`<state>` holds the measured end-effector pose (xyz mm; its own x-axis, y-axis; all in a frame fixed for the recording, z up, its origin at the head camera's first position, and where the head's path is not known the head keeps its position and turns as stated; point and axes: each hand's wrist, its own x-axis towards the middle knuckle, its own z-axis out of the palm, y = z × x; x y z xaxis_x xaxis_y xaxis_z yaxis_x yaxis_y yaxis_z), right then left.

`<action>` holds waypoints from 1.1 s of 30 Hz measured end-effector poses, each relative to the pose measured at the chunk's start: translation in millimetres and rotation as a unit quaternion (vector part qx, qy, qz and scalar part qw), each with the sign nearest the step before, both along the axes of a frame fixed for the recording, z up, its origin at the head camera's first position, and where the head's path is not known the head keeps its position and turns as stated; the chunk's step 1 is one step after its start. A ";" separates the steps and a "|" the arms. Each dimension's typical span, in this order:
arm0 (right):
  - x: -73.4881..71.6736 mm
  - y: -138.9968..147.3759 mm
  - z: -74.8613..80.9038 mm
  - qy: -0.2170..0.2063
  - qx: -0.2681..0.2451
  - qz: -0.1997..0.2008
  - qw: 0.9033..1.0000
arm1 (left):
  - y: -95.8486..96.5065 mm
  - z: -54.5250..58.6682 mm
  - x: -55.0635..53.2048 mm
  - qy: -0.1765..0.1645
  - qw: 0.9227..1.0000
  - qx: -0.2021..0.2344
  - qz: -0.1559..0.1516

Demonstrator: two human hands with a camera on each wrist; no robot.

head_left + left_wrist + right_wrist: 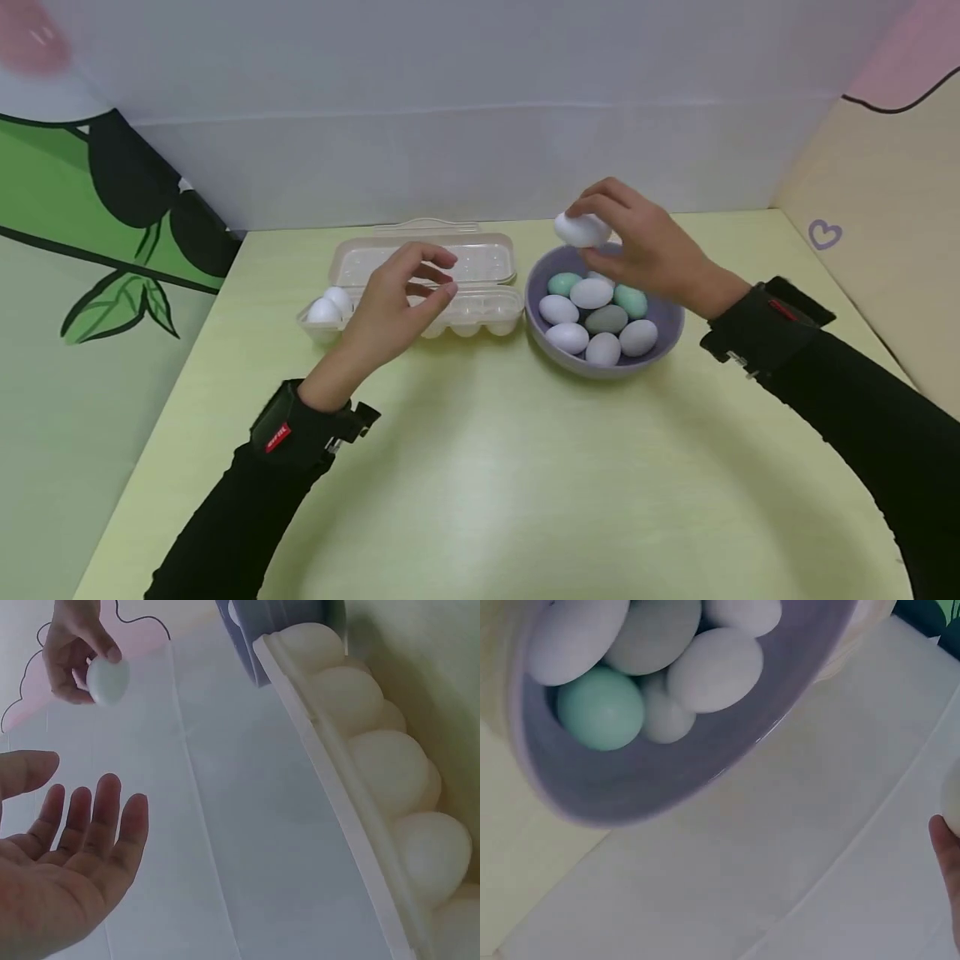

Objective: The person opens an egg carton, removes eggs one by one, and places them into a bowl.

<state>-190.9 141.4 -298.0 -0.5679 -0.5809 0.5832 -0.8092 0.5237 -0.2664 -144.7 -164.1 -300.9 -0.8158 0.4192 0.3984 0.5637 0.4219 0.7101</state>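
A white egg [582, 230] is pinched between the thumb and fingers of my right hand [637, 242], above the back of a purple-grey bowl [667, 333]. In that bowl lie several white, green and grey eggs [606, 319]. My left hand [397, 304] hovers over the egg carton [487, 304], fingers loosely bent and holding nothing. The carton is clear plastic with its lid [480, 254] folded back. Two white eggs [325, 311] sit in its left end; my left hand hides part of the middle. In the left wrist view the held egg [109, 680] shows beyond my left palm [67, 885].
Carton and bowl stand side by side near the back of a pale yellow table [525, 483]. A white wall [465, 158] rises behind them. Painted panels flank the table, with leaves on the left and a small heart [825, 234] on the right.
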 end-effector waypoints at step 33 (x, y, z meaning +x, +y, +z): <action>-26.2 46.2 -89.3 -0.142 0.133 -0.185 0.963 | -33.2 -6.5 7.4 -0.034 0.998 0.009 0.052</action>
<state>-217.1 187.6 -387.2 -0.8799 -0.4148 0.2316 -0.4674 0.8430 -0.2662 -137.3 -197.2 -307.4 -0.8797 0.3240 0.3480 0.4681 0.4617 0.7534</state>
